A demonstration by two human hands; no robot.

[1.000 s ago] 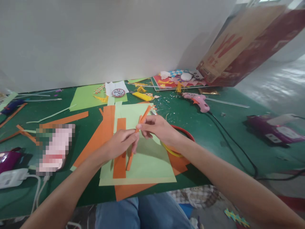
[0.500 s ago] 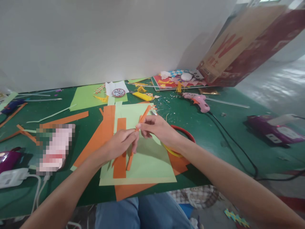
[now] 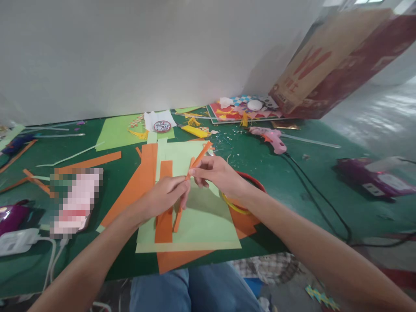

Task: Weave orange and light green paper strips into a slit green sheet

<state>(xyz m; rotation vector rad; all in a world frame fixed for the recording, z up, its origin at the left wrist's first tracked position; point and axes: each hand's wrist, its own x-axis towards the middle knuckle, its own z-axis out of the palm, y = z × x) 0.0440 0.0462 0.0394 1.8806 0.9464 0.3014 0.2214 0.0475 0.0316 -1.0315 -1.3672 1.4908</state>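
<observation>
A narrow orange paper strip [image 3: 203, 155] slants away from me between my hands. My right hand [image 3: 211, 172] pinches it between thumb and fingers. Just to the left, my left hand [image 3: 172, 190] is closed on the strip's nearer part, its fingertips close to the right thumb. Another thin orange strip [image 3: 177, 221] shows below the left fingers; whether it is the same piece I cannot tell. Beneath both hands lies a pale green sheet [image 3: 208, 225], with a wider orange strip [image 3: 164, 232] on it, partly covered by my left hand.
A pink glue gun [image 3: 271, 138] with a cord lies at the right, a yellow cutter [image 3: 195, 131] behind the sheet. Red and yellow rings [image 3: 256, 180] sit by my right wrist. A pixelated phone [image 3: 78, 199] is at the left, a paper bag [image 3: 325, 60] at the back right.
The far end of the held orange strip has swung slightly to the right. Both hands stay nearly in place, still pinching it.
</observation>
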